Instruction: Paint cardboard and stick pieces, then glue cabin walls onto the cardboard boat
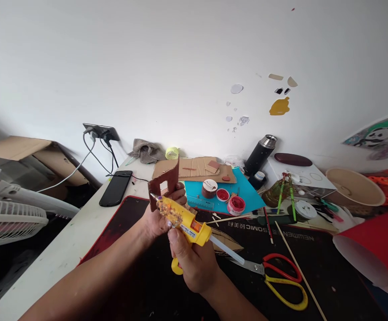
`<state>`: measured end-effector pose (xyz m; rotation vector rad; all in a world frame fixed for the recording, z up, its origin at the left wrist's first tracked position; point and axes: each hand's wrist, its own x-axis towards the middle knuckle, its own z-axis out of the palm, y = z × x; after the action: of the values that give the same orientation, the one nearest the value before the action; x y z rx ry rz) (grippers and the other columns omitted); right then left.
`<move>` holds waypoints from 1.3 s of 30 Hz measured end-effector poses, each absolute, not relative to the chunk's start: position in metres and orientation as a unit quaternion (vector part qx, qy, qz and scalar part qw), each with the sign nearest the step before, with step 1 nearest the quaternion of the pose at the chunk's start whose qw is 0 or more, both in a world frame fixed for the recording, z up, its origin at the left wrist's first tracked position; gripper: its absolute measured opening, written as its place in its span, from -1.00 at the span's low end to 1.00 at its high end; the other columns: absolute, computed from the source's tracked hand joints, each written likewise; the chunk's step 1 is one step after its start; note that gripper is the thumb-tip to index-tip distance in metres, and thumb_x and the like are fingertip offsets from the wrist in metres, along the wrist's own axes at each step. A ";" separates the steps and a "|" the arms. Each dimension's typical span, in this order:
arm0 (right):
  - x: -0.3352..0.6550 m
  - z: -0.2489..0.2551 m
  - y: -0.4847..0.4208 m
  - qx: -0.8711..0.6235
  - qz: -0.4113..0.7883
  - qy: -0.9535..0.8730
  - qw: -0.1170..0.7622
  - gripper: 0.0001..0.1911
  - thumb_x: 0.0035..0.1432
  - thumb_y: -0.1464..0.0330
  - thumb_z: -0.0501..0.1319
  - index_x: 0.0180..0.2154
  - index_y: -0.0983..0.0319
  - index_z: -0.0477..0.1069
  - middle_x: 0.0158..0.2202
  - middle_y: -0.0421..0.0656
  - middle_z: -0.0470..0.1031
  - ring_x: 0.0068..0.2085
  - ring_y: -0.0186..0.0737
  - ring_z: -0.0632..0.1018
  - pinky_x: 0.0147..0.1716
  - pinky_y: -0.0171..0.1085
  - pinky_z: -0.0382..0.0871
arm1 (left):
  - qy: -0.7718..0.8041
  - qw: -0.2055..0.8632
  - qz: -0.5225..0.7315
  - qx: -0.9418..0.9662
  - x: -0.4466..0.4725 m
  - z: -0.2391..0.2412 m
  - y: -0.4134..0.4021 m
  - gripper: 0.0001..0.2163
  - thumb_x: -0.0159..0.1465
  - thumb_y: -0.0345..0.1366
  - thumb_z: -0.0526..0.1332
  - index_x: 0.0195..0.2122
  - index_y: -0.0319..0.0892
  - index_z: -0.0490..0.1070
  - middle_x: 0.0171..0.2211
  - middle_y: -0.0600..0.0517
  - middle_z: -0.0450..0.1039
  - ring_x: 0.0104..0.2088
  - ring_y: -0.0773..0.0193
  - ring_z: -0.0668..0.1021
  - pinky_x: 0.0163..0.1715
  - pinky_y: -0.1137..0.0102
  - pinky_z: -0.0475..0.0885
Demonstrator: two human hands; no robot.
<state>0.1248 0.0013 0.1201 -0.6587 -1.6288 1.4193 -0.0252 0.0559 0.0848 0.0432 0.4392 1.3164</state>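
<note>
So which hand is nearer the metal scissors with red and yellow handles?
Right. The right hand, gripping the yellow glue gun, is left of the scissors; the left hand, holding the brown windowed panel, is farther left.

Passable over the mat (330, 263) right of the scissors (259, 268), beyond a thin stick (285, 240); blocked to their left by the right hand (197, 263) and glue gun (187, 222).
</note>
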 end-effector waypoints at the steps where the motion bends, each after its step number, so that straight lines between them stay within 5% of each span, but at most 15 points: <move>1: 0.125 0.120 0.001 -0.262 0.568 -0.653 0.427 -0.35 0.51 -0.14 0.07 -0.53 0.11 0.21 -0.68 -0.30 0.15 -0.62 -0.31 0.24 -0.65 -0.28 0.12 | 0.196 0.770 0.607 0.022 -0.025 0.086 0.056 -0.77 0.51 -0.15 0.33 0.06 -0.18 0.55 -0.26 0.04 0.56 -0.38 0.27 0.60 -0.33 0.32 0.62; 4: 0.125 0.118 0.000 -0.259 0.574 -0.649 0.428 -0.35 0.53 -0.13 0.08 -0.53 0.11 0.19 -0.68 -0.30 0.14 -0.62 -0.33 0.22 -0.64 -0.28 0.12 | 0.175 0.775 0.607 0.023 -0.024 0.092 0.056 -0.90 0.48 -0.25 0.32 -0.17 -0.14 0.52 -0.59 0.21 0.18 -0.66 0.38 0.33 -0.58 0.44 0.40; 8: 0.124 0.118 -0.002 -0.256 0.577 -0.649 0.424 -0.35 0.53 -0.13 0.07 -0.53 0.12 0.19 -0.67 -0.30 0.14 -0.60 -0.33 0.23 -0.62 -0.28 0.14 | 0.167 0.782 0.600 0.021 -0.023 0.098 0.055 -0.87 0.42 -0.29 0.31 -0.28 -0.10 0.41 -0.61 0.22 0.06 -0.68 0.37 0.26 -0.61 0.45 0.31; 23: 0.125 0.113 -0.004 -0.255 0.577 -0.651 0.422 -0.37 0.53 -0.09 0.09 -0.52 0.12 0.17 -0.65 -0.31 0.15 -0.60 -0.35 0.23 -0.63 -0.31 0.13 | 0.179 0.761 0.623 0.021 -0.024 0.109 0.054 -0.92 0.44 -0.36 0.26 -0.22 -0.09 0.37 -0.63 0.25 0.05 -0.72 0.40 0.19 -0.71 0.52 0.05; 39: 0.125 0.113 -0.007 -0.253 0.592 -0.642 0.417 -0.39 0.52 -0.06 0.12 -0.51 0.12 0.14 -0.63 -0.32 0.13 -0.59 -0.36 0.22 -0.61 -0.30 0.12 | 0.179 0.748 0.638 0.035 -0.022 0.114 0.054 -0.88 0.45 -0.19 0.26 -0.20 -0.10 0.41 -0.61 0.21 0.08 -0.71 0.41 0.14 -0.74 0.51 0.06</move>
<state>0.1247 -0.0066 0.1127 -0.6345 -1.6106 1.4855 -0.0218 0.0543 0.1143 0.0767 0.3914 1.3964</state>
